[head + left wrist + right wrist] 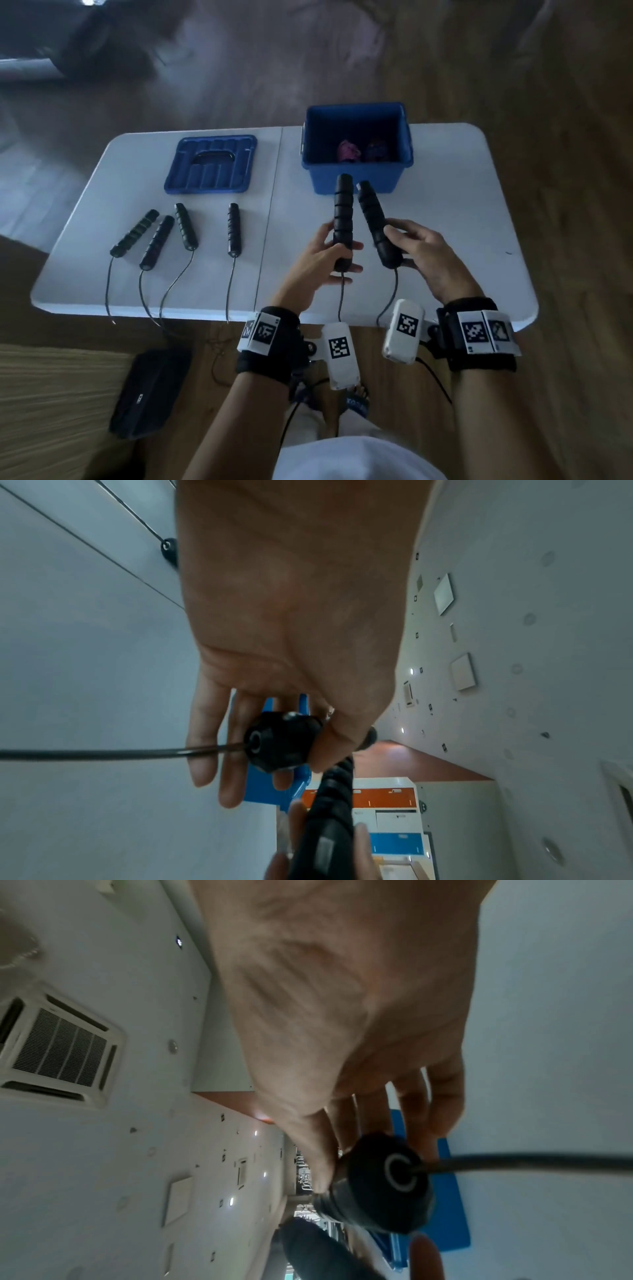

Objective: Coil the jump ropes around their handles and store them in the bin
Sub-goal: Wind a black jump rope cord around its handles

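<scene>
Over on the left of the table (445, 212) four more handles (186, 226) lie flat, thin cords trailing off the near edge. The left hand (318, 263) and right hand (428, 257) each have fingers wrapped round the cord end of a ribbed black handle (343, 219), just in front of the blue bin (356, 171). These look light and grippy, but the cord (341, 298) is probably springy, so I'd pinch both handles together and wind tight.

The bin (356, 168) stands on the table (462, 212) at its far edge. Left of the bin lies the lid (211, 164). Nearer than the lid, left of the bin, four handles (186, 226) lie in a row. Two handles (343, 212) are held up just before the bin. Two items (363, 150) sit in the bin.
</scene>
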